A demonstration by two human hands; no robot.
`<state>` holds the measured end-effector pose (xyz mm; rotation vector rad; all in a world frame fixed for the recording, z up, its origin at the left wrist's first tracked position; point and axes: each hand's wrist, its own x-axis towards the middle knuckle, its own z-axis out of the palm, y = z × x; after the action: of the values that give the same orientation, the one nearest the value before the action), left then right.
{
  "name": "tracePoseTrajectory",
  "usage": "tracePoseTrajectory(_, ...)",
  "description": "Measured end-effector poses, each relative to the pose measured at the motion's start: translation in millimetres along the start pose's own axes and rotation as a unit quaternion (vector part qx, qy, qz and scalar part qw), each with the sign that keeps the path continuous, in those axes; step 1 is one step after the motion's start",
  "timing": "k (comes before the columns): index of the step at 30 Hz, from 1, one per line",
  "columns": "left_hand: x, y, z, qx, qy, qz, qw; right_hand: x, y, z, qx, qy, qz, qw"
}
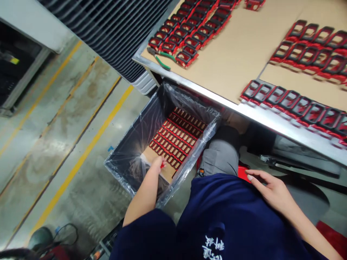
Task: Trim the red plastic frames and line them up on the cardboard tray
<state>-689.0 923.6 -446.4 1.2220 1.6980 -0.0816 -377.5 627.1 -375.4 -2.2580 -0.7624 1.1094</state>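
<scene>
My left hand [159,163] reaches down into a bin [127,144] lined with clear plastic film. Its fingers are closed on a small red part [162,165], mostly hidden by the hand. Beside it in the bin, several rows of red-and-black plastic frames [176,139] lie on a brown cardboard sheet [150,156]. My right hand [268,187] is held near my lap at the right, fingers stretched out and apart, with nothing in it. A bit of a red surface [243,174] shows just beyond its fingertips.
Above the bin stands a metal-edged table [211,92] covered with brown board. More red-and-black frames [295,103] stand on it in rows, blurred at the right. Green-handled pliers [162,59] lie at its left corner. Yellow lines [89,141] mark the floor at left.
</scene>
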Motion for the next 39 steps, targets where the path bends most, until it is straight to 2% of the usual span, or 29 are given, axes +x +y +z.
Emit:
tracePoseTrajectory(2,-23,41,3.6,-0.058,-0.002,0.049,0.997,-1,-6,-2,0.045,-0.026,-0.014,0.999)
tracePoseTrajectory(3,-38,63,14.8,-0.091,-0.013,0.086,0.992,-2,-12,-3,0.076,-0.045,-0.029,0.996)
tracePoseTrajectory(5,-76,104,56.4,-0.15,-0.073,0.179,0.97,-5,-25,-6,0.137,-0.077,-0.083,0.984)
tracePoseTrajectory(7,-120,135,113.7,-0.23,-0.209,0.273,0.91,-8,-35,-14,0.168,-0.055,-0.15,0.973)
tracePoseTrajectory(8,-142,147,142.8,-0.232,-0.283,0.287,0.885,-10,-37,-20,0.172,-0.028,-0.172,0.97)
tracePoseTrajectory(10,-180,161,192.5,-0.219,-0.406,0.279,0.842,-16,-31,-36,0.196,0.052,-0.163,0.965)
tracePoseTrajectory(12,-203,168,226.6,-0.212,-0.501,0.249,0.801,-27,-14,-54,0.247,0.104,-0.138,0.953)
tracePoseTrajectory(14,-213,171,246.9,-0.21,-0.585,0.231,0.749,-43,7,-70,0.305,0.115,-0.124,0.937)
tracePoseTrajectory(16,-216,172,257.3,-0.175,-0.646,0.234,0.705,-61,25,-79,0.349,0.118,-0.117,0.922)
tracePoseTrajectory(17,-217,172,259.7,-0.148,-0.662,0.243,0.693,-68,33,-82,0.363,0.124,-0.116,0.916)
tracePoseTrajectory(20,-220,170,259.0,-0.052,-0.667,0.278,0.689,-82,47,-83,0.362,0.156,-0.144,0.908)
tracePoseTrajectory(24,-222,171,249.1,0.057,-0.642,0.333,0.688,-83,54,-79,0.327,0.182,-0.185,0.909)
tracePoseTrajectory(28,-220,173,242.0,0.107,-0.601,0.358,0.707,-77,56,-77,0.29,0.155,-0.205,0.922)
tracePoseTrajectory(34,-221,166,242.9,0.126,-0.553,0.379,0.731,-73,55,-77,0.264,0.122,-0.199,0.936)
tracePoseTrajectory(37,-224,165,244.8,0.116,-0.555,0.354,0.744,-75,56,-79,0.271,0.133,-0.205,0.931)
tracePoseTrajectory(39,-226,166,245.6,0.104,-0.566,0.328,0.749,-77,60,-83,0.305,0.11,-0.194,0.926)
